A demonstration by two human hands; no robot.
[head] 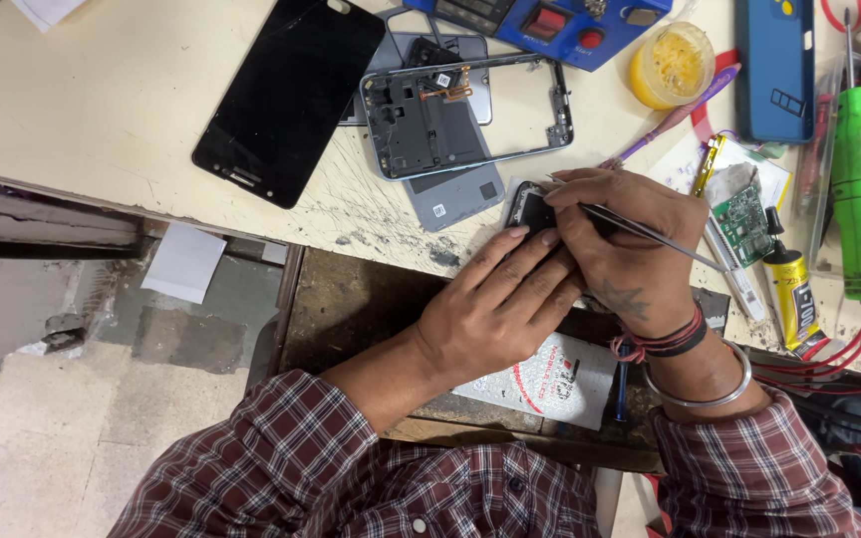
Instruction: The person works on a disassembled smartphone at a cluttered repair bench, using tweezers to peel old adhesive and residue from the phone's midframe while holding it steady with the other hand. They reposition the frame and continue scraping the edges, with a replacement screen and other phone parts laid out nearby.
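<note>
My left hand (495, 304) rests at the bench's front edge, its fingertips pressing a small black phone part (528, 209). My right hand (622, 244) is curled over the same part and grips thin metal tweezers (665, 237), whose back end points right toward a green circuit board (742, 217). The tweezer tips are hidden under my fingers. Most of the black part is covered by both hands.
A black phone screen (286, 95) lies at the left on the cream bench (102, 100). A phone mid-frame (460, 115) sits over a grey back cover (455, 194). A blue tool box (550, 25), yellow paste jar (672, 65), blue phone (774, 65), green screwdriver (857, 189) and glue tube (794, 289) crowd the right.
</note>
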